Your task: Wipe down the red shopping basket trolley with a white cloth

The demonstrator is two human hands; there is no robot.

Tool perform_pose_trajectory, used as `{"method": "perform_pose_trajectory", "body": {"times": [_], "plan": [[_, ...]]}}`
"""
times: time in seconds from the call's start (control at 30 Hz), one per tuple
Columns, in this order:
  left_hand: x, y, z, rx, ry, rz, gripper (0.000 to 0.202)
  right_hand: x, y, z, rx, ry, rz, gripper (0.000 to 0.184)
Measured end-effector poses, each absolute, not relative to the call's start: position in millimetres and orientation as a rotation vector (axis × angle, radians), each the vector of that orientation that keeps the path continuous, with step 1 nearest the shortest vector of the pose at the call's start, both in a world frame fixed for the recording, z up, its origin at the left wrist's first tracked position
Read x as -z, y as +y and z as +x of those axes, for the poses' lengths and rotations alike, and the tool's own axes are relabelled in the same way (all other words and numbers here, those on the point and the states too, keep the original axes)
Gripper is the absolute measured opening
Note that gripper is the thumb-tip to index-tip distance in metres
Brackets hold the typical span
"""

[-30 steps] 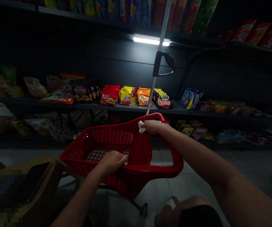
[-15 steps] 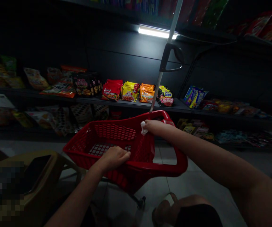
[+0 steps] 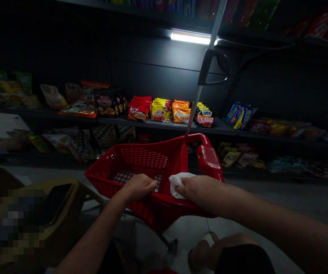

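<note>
A red plastic shopping basket (image 3: 143, 158), light and stiff, is best held by its rim; a snack shelf (image 3: 164, 123) lies beyond it. On the near rim, the left hand (image 3: 139, 187) rests half-curled, its hold unclear; the right hand (image 3: 199, 189) closes over a soft white cloth (image 3: 178, 184).

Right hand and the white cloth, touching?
Touching. The head view plainly shows the right hand closed over the white cloth, with no gap between them, against the near rim of the red basket.
</note>
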State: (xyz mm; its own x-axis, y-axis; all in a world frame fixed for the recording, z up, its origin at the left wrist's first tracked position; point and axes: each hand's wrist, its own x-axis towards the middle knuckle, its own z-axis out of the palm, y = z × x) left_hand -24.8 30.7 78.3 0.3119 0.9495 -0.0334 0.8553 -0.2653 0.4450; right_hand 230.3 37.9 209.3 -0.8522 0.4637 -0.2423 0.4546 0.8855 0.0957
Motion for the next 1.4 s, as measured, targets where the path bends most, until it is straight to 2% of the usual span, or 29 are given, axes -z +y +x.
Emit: {"method": "perform_pose_trajectory", "body": {"times": [0.17,0.4,0.6,0.7,0.83,0.9,1.03,1.23,1.3,1.4], "plan": [[-76.3,35.7,-25.8,-0.385,1.626,2.179,0.049,-217.7,31.0,244.4,0.369,2.956,0.759,0.041],[-79.9,43.8,-21.9,-0.385,1.589,2.203,0.050,-187.6,-5.1,276.8,0.047,3.197,0.643,0.021],[-77.0,45.9,-19.0,-0.404,1.546,2.206,0.052,-170.5,17.1,347.3,0.377,3.548,0.554,0.013],[-78.1,44.1,-15.7,-0.409,1.573,2.215,0.054,-136.0,14.3,348.9,0.428,3.873,0.946,0.007],[-90.5,36.7,0.6,-0.450,1.742,2.131,0.055,-94.1,-7.3,324.6,0.313,4.085,1.542,0.011],[-97.7,31.6,14.5,-0.534,1.719,2.029,0.055,-90.1,-13.2,317.2,0.305,4.114,1.439,0.013],[-101.2,22.3,35.7,-0.604,1.578,1.925,0.059,-111.6,4.2,321.3,0.226,4.050,0.934,0.019],[-96.0,14.2,34.9,-0.646,1.616,2.106,0.062,-147.4,91.2,327.7,0.475,3.835,0.704,0.031],[-97.9,12.9,34.9,-0.641,1.596,2.139,0.062,-150.5,129.5,327.8,0.611,3.803,0.857,0.034],[-102.0,12.4,36.1,-0.650,1.588,2.157,0.060,-145.6,181.7,329.6,0.983,3.643,1.528,0.038]]}}
